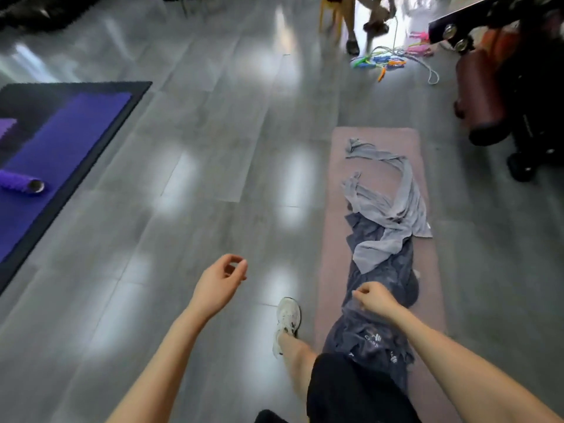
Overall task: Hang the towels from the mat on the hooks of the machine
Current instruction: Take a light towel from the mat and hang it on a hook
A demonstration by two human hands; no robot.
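Head view: light grey towel (393, 221) draped over dark grey towel (385, 277) on pink mat (381, 133), right side.
Probably soft, light, floppy; best pinched at a corner. Left hand (221, 280) loosely curled, right hand (374, 300) in a loose fist, both empty.

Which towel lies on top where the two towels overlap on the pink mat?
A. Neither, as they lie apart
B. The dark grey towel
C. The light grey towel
C: the light grey towel drapes over the far end of the dark grey towel on the pink mat.
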